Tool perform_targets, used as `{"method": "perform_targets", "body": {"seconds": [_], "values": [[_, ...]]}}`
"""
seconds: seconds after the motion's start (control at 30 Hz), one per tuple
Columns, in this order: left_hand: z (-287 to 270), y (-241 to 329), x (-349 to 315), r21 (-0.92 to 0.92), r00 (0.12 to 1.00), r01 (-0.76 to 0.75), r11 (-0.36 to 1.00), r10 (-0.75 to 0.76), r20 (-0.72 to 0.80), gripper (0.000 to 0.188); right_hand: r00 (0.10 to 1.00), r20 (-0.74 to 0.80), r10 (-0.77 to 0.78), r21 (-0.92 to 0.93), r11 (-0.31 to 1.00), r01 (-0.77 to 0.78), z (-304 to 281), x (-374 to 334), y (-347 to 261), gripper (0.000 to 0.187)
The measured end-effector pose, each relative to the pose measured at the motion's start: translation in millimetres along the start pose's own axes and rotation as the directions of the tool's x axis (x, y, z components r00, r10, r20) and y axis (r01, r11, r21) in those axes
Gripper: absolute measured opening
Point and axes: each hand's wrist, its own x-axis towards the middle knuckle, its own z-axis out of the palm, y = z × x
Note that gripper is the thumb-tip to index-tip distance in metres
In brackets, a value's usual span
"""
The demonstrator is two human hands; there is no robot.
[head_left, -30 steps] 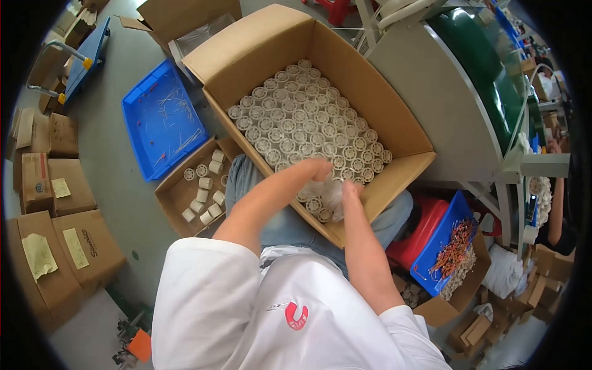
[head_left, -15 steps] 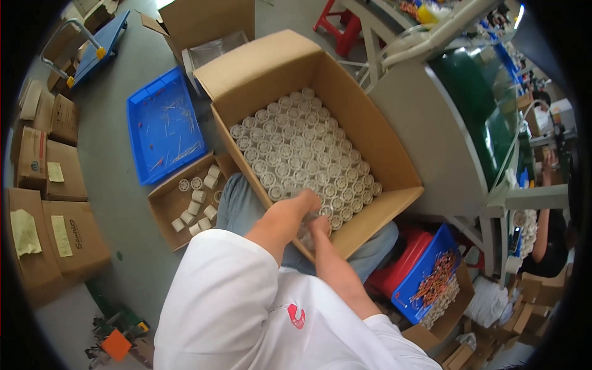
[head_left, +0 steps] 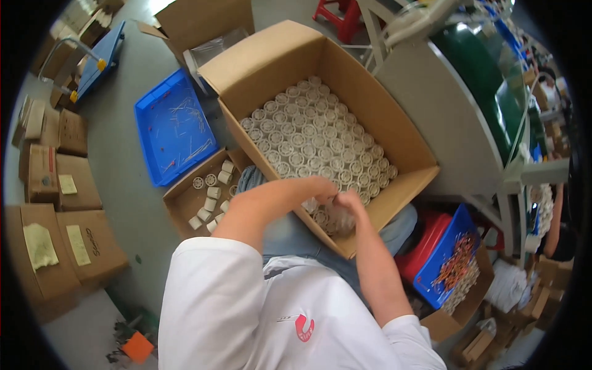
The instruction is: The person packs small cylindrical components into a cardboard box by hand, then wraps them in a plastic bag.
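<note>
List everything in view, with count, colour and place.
large carton: one, brown, over the legs
slotted parts: many, whitish, inside it
clear plastic: count unclear, transparent, its near corner
small carton: one, brown, left of legs
cylinders: about a dozen, off-white, inside small carton
tray: one, blue, floor, left
thin sticks: many, pale, inside tray
stacked cartons: several, brown, far left
trolley: one, blue, upper left
lined carton: one, brown, top
stool: one, red, top centre
workstation: one, grey and green, right
bin: one, blue, lower right
wires: many, orange-red, inside bin
co-worker's arm: one, bare, right edge
shirt: one, white, bottom
left grip: one, bare, over large carton
right grip: one, bare, at clear plastic
</note>
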Motion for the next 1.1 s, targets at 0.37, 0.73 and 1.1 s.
{"method": "perform_targets", "body": {"seconds": [0.37, 0.73, 1.1], "values": [[30, 18, 7, 0.218, 0.973, -0.012, 0.976, -0.039, 0.228, 0.027, 0.995, 0.028, 0.095, -0.318, 0.944, -0.081, 34, -68, -14, 0.037], [74, -6, 34, 0.316, 0.982, -0.131, 0.94, 0.08, 0.171, 0.018, 0.976, -0.008, 0.216, -0.099, 0.971, -0.216, 71, -41, 1, 0.031], [43, 13, 10, 0.161, 0.976, -0.071, 0.984, 0.035, 0.213, 0.024, 0.955, 0.054, 0.292, 0.022, 0.956, -0.293, 56, -41, 0, 0.041]]}}
